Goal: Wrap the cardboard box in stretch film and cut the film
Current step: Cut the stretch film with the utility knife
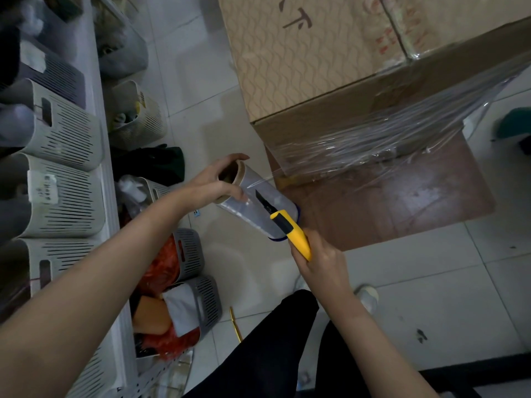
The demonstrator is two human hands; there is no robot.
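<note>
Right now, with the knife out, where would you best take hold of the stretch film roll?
Probably at its open cardboard core end, coming from the left, as the left hand does. That end is bare and tilted up; the knife blade lies across the roll's middle, and film runs off rightward to the box.

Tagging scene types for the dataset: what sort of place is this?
Probably a stockroom or packing area. A white shelf holds rows of labelled slotted bins, a cardboard box is part-wrapped in stretch film, and the left hand holds a film roll, the right hand a utility knife.
</note>
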